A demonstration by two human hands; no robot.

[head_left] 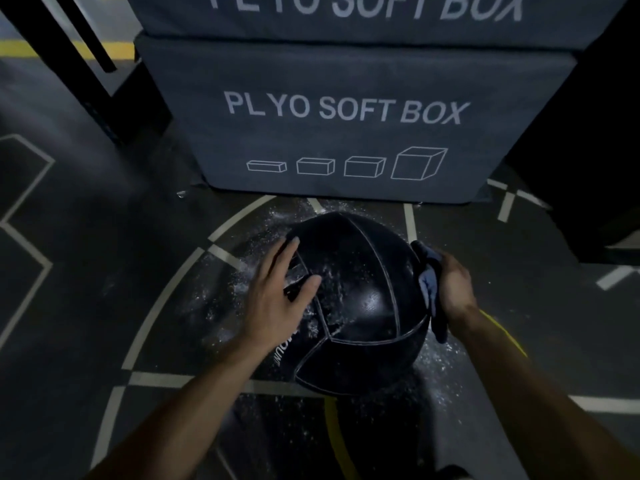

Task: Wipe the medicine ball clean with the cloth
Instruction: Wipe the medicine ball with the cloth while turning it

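Before us stands a grey plyo soft box (pixel 346 109), and below it we see the black medicine ball (pixel 360 306) on the powder-flecked floor (pixel 104 271). Our left hand (pixel 277 292) lies spread flat on it; our right hand (pixel 453 289) grips the cloth (pixel 431 285) against its side.

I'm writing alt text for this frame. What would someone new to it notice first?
First, the black medicine ball on the dark gym floor, speckled with white droplets or powder on its left panel and on the floor around it. The left hand lies spread on the ball, while the right hand presses a bluish cloth to its right side. Behind stand stacked grey boxes lettered "PLYO SOFT BOX".
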